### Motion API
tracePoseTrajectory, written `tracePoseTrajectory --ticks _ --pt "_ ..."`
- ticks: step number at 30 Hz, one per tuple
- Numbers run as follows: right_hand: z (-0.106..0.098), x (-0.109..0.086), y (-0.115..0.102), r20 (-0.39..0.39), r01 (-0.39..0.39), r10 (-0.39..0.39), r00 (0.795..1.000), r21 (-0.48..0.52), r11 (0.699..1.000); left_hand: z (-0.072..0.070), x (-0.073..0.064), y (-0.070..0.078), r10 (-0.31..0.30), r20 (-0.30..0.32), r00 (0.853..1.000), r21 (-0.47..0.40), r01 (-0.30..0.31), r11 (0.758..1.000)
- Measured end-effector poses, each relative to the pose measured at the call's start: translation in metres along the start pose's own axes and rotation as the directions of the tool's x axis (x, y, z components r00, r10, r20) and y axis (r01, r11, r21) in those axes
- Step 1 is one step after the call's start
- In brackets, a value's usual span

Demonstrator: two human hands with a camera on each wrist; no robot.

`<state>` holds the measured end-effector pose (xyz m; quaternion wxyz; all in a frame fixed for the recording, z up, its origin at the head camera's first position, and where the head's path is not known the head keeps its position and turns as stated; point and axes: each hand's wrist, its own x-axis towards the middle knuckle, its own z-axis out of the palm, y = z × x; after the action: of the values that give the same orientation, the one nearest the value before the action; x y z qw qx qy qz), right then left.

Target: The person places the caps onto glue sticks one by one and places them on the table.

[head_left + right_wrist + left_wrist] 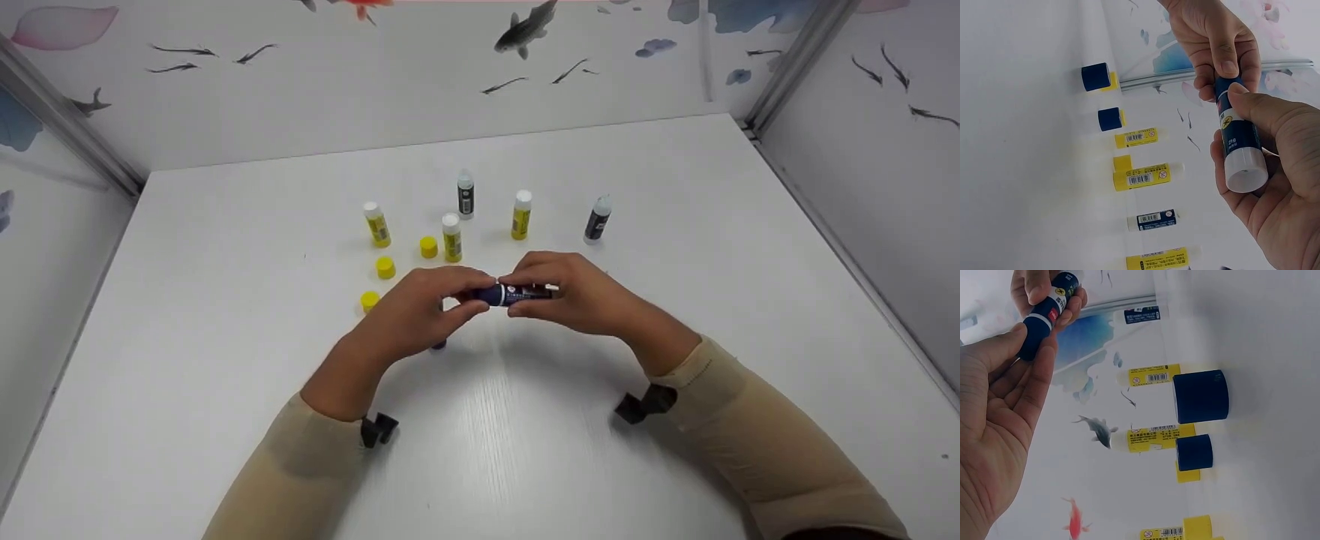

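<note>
A navy glue stick (pixel 517 295) lies level between my two hands, above the white table. My left hand (pixel 416 311) pinches its navy cap end with thumb and fingers. Around the labelled barrel, my right hand (pixel 589 296) holds the other end, and the white base of this glue stick (pixel 1246 171) faces the right wrist camera. Two loose navy caps, a nearer one (pixel 1201 396) and a farther one (pixel 1194 452), stand on the table in the left wrist view. In the head view the left hand mostly hides them.
Uncapped-looking yellow glue sticks (pixel 452 241) stand upright with white ends up, beside two navy ones, left (pixel 466 199) and right (pixel 598 223). Loose yellow caps (pixel 385 268) sit left of them. White printed panels (pixel 420 97) enclose the table's back and sides.
</note>
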<state>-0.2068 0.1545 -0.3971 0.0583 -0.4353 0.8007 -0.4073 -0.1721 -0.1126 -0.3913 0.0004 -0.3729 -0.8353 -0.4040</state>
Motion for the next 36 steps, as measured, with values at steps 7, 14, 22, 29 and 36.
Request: tracePoseTrajectory --ticks 7,14,22,29,36 --pt "0.001 0.000 0.000 0.003 -0.006 0.006 1.000 -0.002 1.000 0.001 0.000 0.001 0.002 0.001 1.000 0.003 -0.002 1.000" --pt "0.000 0.000 -0.002 -0.004 -0.006 0.006 1.000 -0.013 1.000 0.003 0.000 0.001 -0.003 -0.014 1.000 0.000 0.003 1.000" --pt "0.000 0.000 -0.004 -0.017 -0.002 0.002 1.000 -0.020 1.000 0.006 0.002 0.002 -0.029 -0.020 0.999 0.006 0.029 1.000" --pt "0.003 0.000 -0.002 -0.043 0.008 -0.010 0.999 -0.036 0.999 0.007 0.002 0.003 -0.048 -0.019 0.999 0.032 0.049 0.998" --pt "0.004 0.000 -0.003 -0.052 0.003 -0.005 0.999 -0.054 0.999 0.011 0.004 0.003 -0.042 -0.024 0.999 0.080 0.044 0.996"
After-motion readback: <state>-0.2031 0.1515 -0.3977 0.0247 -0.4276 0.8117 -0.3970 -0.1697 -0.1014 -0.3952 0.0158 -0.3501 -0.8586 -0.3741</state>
